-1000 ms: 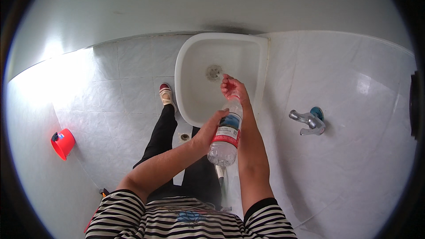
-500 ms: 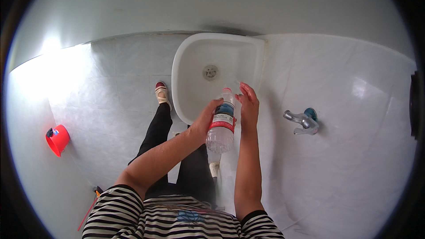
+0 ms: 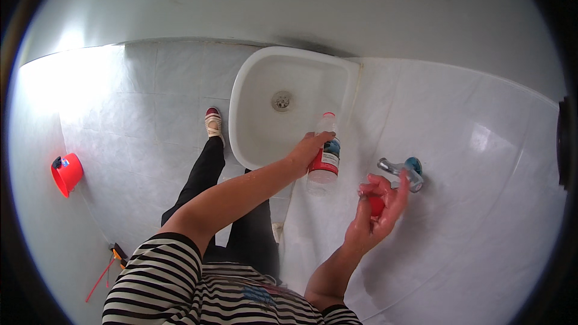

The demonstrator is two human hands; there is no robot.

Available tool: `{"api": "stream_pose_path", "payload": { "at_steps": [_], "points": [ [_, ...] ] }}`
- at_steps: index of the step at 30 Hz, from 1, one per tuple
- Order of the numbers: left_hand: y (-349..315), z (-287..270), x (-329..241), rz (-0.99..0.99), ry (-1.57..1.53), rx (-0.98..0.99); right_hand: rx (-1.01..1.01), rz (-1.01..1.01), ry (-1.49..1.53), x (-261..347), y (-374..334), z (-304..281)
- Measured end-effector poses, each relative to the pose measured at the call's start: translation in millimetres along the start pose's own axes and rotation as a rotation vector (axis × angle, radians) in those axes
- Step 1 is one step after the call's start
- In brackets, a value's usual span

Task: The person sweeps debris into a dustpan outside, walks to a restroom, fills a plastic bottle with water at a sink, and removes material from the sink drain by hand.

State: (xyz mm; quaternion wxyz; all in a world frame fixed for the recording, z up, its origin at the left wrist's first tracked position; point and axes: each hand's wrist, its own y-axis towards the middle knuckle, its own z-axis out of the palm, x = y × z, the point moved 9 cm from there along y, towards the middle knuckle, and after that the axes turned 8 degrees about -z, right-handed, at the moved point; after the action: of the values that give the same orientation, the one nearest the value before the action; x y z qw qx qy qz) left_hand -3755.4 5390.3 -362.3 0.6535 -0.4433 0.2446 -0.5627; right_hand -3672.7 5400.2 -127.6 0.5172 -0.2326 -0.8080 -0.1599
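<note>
My left hand (image 3: 311, 147) is wrapped round the upper part of a clear plastic bottle (image 3: 323, 176) with a red, white and blue label. The bottle leans with its red-rimmed mouth pointing away from me, over the near right edge of the white sink (image 3: 238, 135). My right hand (image 3: 376, 216) is half curled, its palm turned up, round a small red bottle cap (image 3: 377, 206). Its outer fingers reach the lever of the chrome tap (image 3: 394, 167); whether they touch it I cannot tell. Both hands and the left forearm look wet.
A round drain (image 3: 282, 101) lies in the sink's bottom. The tap juts from the pale tiled wall (image 3: 475, 222) on the right. On the left are a red bucket (image 3: 71, 171) and a black-and-orange tool (image 3: 118, 256) with a red rod. My foot (image 3: 214, 125) stands left of the sink.
My right hand has moved from beside the bottle's mouth right and nearer to me, up to the tap. My left hand has carried the bottle a little to the right.
</note>
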Motion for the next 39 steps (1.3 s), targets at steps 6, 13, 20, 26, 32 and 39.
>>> {"api": "stream_pose_path", "payload": {
  "at_steps": [6,13,20,26,32,39],
  "points": [
    [4,22,-4,0.09,0.075,0.051,0.045,-0.16,-0.235,2,4,-17],
    [10,42,-10,0.098,0.031,0.158,0.002,-0.219,-0.221,-4,0,-30],
    [33,33,-4,0.033,-0.205,0.363,-0.134,-0.146,-0.096,-33,-20,-49],
    [22,23,-11,0.14,-0.331,0.344,-0.14,-0.077,-0.203,-63,-43,-45],
    [21,21,-15,0.16,-0.341,0.394,0.063,0.663,-0.015,-140,-74,-18],
    [35,6,-53,1.104,0.82,0.214,0.304,0.792,0.21,-166,-66,20]
  ]
}}
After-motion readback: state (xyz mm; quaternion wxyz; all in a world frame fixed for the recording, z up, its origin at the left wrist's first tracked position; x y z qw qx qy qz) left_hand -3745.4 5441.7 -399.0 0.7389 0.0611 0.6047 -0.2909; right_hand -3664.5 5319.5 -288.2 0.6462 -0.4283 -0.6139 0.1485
